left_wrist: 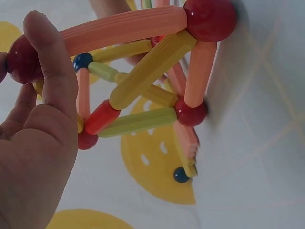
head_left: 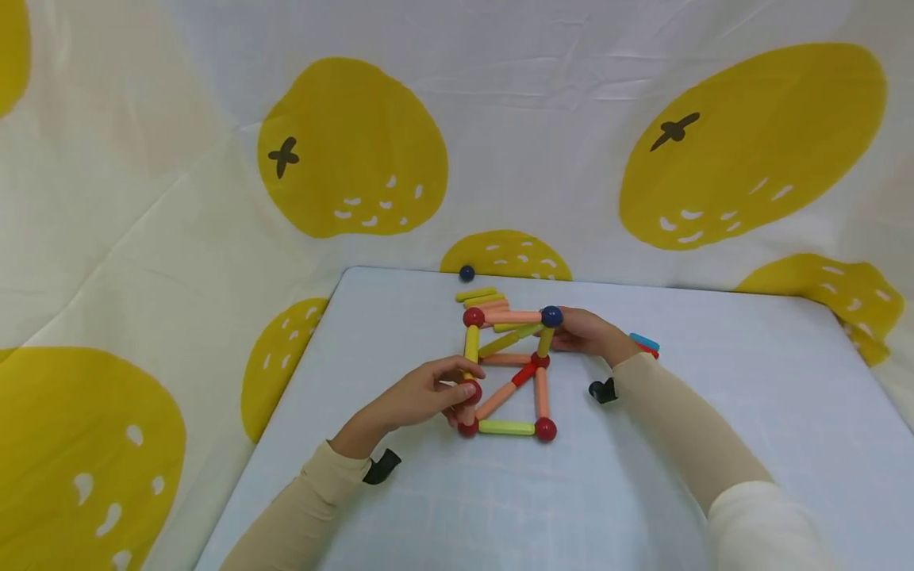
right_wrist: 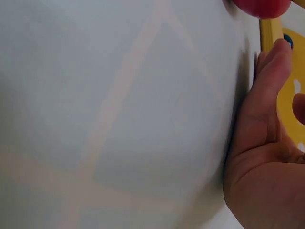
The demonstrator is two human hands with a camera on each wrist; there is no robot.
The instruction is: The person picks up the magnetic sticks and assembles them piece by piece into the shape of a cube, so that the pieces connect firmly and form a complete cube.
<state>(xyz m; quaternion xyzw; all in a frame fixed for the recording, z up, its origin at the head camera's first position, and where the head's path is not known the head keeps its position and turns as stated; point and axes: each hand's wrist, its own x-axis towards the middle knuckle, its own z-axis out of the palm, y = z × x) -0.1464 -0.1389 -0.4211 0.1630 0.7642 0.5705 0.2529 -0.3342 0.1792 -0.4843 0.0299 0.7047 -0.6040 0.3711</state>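
Observation:
A frame of coloured magnetic rods and balls stands on the table between the hands. My left hand point(head_left: 435, 392) pinches a red ball point(head_left: 471, 391) at its near left; in the left wrist view a salmon rod point(left_wrist: 126, 29) runs from that ball to another red ball point(left_wrist: 212, 19). At the frame's upper right sits a blue ball point(head_left: 552, 316), with a yellow rod point(head_left: 545, 342) below it. Beside them is my right hand point(head_left: 581, 333), its fingertips partly hidden behind the frame. The right wrist view shows its fingers and thumb apart near a yellow rod point(right_wrist: 270, 36).
Behind the frame lie loose yellow rods point(head_left: 477, 294) and a dark blue ball point(head_left: 467, 274). Past the right forearm are blue and red rods point(head_left: 645, 342). A fruit-printed cloth point(head_left: 528, 159) stands up along the table's back and left side.

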